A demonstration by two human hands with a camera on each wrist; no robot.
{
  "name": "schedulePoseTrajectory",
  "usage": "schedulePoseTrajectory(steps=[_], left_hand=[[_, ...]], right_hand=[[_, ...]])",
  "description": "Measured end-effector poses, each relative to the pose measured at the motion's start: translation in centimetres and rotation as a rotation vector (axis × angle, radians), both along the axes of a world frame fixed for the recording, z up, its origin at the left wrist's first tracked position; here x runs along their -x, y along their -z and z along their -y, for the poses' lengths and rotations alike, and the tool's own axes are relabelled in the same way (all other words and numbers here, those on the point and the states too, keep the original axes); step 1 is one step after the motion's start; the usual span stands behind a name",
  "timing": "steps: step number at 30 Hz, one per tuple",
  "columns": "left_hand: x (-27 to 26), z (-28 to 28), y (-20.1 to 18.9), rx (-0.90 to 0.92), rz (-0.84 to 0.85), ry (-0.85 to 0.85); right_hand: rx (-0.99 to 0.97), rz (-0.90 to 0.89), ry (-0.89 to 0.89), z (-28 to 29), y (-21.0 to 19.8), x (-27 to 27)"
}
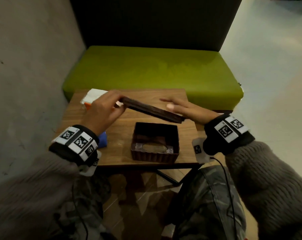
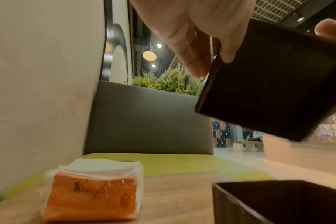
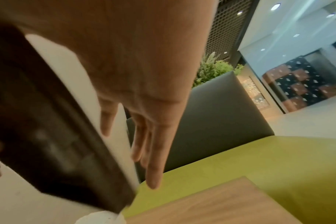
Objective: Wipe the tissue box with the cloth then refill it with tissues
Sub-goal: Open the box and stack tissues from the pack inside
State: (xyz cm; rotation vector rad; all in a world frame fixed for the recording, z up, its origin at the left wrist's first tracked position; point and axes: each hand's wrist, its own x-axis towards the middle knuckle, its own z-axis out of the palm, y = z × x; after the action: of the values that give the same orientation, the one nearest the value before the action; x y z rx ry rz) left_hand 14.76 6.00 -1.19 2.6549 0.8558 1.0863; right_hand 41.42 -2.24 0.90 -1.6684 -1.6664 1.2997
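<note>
The dark brown tissue box (image 1: pixel 153 155) stands open-topped on the wooden table (image 1: pixel 190 134), with an oval slot and clear film showing at its bottom. Its flat dark lid (image 1: pixel 152 110) hangs tilted above and behind it. My left hand (image 1: pixel 119 101) pinches the lid's far left end (image 2: pixel 269 78). At the lid's right end lies my right hand (image 1: pixel 183 108), fingers straight and thumb resting on top; the right wrist view shows the lid (image 3: pixel 48 121) beside those straight fingers (image 3: pixel 153 151). An orange and white tissue pack (image 2: pixel 92 192) lies at the table's far left corner. A blue cloth (image 1: pixel 102 140) lies under my left wrist.
A green bench seat (image 1: pixel 146 70) with a dark backrest runs behind the table. A grey wall (image 1: pixel 25 84) closes the left side. The box's near rim (image 2: pixel 240 209) sits low in the left wrist view. Pale floor lies to the right.
</note>
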Motion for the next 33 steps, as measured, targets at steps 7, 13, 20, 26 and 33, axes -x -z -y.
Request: schedulePoseTrajectory(steps=[7, 13, 20, 26, 33], left_hand=[[1.0, -7.0, -1.2, 0.549, 0.073, -0.209], [-3.0, -10.7, 2.0, 0.906, 0.062, -0.284], [-7.9, -13.0, 7.4, 0.955, -0.168, -0.352], [-9.5, -14.8, 10.6, 1.129, -0.178, -0.404], [-8.9, -13.7, 11.7, 1.266, 0.010, -0.334]], right_hand=[[-0.370, 0.387, 0.275, 5.8, 7.5, 5.9], [-0.414, 0.715, 0.271, 7.5, 12.4, 10.4], [-0.458, 0.636, 0.379, 7.0, 14.3, 7.9], [-0.490, 0.604, 0.421, 5.8, 14.9, 5.9], [-0.470, 0.652, 0.442, 4.8, 14.5, 6.2]])
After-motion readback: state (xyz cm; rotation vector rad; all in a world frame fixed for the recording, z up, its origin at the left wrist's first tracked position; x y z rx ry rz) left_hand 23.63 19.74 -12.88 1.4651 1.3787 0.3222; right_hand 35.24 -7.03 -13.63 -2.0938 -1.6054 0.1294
